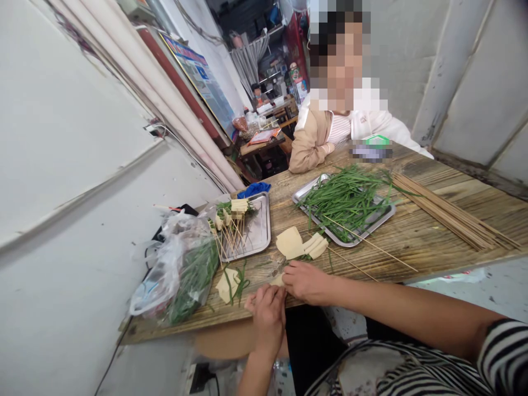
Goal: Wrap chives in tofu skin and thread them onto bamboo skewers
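My left hand [267,314] and my right hand [307,281] meet at the near edge of the wooden table [412,231]. Both have their fingers curled together around a small pale piece of tofu skin [277,280], mostly hidden between them. Just beyond lie a stack of tofu skin squares [289,242] and folded pieces [317,246]. Another tofu sheet with chive strands [229,284] lies to the left. A bamboo skewer [371,247] rests across the table near my right hand.
A steel tray [258,231] holds finished skewers [231,220]. A second tray [385,215] is piled with green chives [348,198]. A bundle of skewers [449,217] lies at right. A plastic bag of chives [181,269] sits at left. Another person [330,132] leans on the far side.
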The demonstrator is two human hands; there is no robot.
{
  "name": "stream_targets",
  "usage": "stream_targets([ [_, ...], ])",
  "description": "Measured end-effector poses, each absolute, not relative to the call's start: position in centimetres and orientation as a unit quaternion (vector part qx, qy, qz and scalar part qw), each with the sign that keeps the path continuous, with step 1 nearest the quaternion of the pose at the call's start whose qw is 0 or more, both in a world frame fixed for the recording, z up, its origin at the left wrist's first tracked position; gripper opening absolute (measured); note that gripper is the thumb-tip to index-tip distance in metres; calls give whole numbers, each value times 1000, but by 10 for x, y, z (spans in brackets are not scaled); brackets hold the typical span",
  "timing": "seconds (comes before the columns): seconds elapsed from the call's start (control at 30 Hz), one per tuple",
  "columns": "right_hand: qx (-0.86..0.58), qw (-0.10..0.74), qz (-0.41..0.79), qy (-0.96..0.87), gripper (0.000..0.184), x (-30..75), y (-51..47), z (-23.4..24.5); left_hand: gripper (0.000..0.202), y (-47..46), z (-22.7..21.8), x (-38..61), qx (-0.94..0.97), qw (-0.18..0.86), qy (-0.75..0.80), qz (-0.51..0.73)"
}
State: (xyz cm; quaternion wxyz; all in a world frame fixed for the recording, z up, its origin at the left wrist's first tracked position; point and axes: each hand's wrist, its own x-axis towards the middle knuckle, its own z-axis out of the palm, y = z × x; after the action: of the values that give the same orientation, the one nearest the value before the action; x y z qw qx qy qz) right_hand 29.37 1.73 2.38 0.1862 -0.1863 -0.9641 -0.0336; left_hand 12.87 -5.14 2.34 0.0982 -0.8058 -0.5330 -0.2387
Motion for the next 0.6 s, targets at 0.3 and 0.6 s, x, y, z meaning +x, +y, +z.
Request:
stream_targets([
  [0.3, -216, 102, 46, -970, 20, 289, 29, 45, 22, -52, 13, 120, -795, 123, -528, -271],
  [0.6, -250, 100, 77, -960, 24, 290, 34, 45, 25, -37, 29, 122, -800, 38, -532, -277],
])
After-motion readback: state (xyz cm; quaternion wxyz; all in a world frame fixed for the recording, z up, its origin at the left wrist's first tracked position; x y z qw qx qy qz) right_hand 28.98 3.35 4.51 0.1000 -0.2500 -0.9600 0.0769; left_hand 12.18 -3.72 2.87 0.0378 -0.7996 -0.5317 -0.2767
